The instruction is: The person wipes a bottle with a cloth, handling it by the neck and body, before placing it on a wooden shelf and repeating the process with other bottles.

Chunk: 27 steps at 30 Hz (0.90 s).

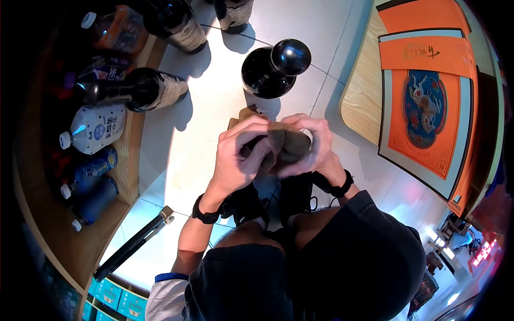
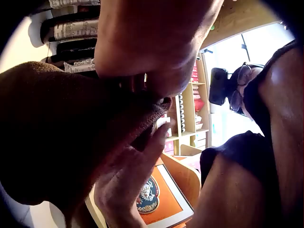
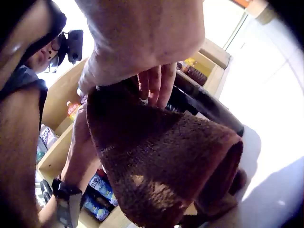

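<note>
A brown towel (image 1: pixel 289 142) is bunched between my two hands, above the floor in front of my shoes. My left hand (image 1: pixel 241 152) grips its left side with curled fingers. On the other side, my right hand (image 1: pixel 319 144) holds the towel with fingers bent round it. The right wrist view shows the towel's fuzzy cloth (image 3: pixel 156 152) draping down in a wide fold below my right hand. Whether something is wrapped inside it I cannot tell. Just beyond my hands stands a dark bottle (image 1: pixel 259 75) with a glossy round top.
More dark bottles with pale labels, one of them a labelled bottle (image 1: pixel 160 91), stand to the left and ahead. A wooden shelf (image 1: pixel 131 155) with plastic drink bottles curves along the left. Orange boxes (image 1: pixel 423 112) lie on a wooden surface at right. A black rod (image 1: pixel 134 243) lies at lower left.
</note>
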Each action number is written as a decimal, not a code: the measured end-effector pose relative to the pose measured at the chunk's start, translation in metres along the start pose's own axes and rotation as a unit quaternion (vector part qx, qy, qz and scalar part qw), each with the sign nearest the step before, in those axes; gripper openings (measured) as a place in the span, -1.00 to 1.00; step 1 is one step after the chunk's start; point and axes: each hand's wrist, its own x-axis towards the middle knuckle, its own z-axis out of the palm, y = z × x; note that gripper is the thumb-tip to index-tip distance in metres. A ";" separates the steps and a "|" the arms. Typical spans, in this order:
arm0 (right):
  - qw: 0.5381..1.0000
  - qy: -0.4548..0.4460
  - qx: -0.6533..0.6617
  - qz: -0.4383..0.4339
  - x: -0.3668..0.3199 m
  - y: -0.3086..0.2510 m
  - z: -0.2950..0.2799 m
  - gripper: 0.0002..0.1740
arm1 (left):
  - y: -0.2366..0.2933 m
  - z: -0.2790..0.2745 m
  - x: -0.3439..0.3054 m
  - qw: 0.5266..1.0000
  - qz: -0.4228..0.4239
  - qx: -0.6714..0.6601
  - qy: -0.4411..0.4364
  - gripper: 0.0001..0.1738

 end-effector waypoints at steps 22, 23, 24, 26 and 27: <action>0.963 0.179 -0.201 -0.003 0.007 -0.013 0.010 -0.75 | -0.035 -0.033 -0.010 0.943 0.050 0.321 0.071 -0.76; 0.960 0.203 -0.193 0.008 0.009 -0.013 0.012 -0.75 | -0.031 -0.036 -0.004 0.932 0.054 0.346 0.087 -0.77; 0.961 0.189 -0.200 0.017 0.009 -0.012 0.010 -0.76 | -0.030 -0.037 0.002 0.926 0.076 0.352 0.116 -0.72; 0.962 0.223 -0.157 0.029 0.007 -0.005 0.015 -0.76 | -0.029 -0.039 0.017 0.909 0.114 0.367 0.162 -0.66; 0.959 0.256 -0.112 0.041 0.009 -0.002 0.018 -0.75 | -0.026 -0.038 0.024 0.900 0.132 0.376 0.179 -0.63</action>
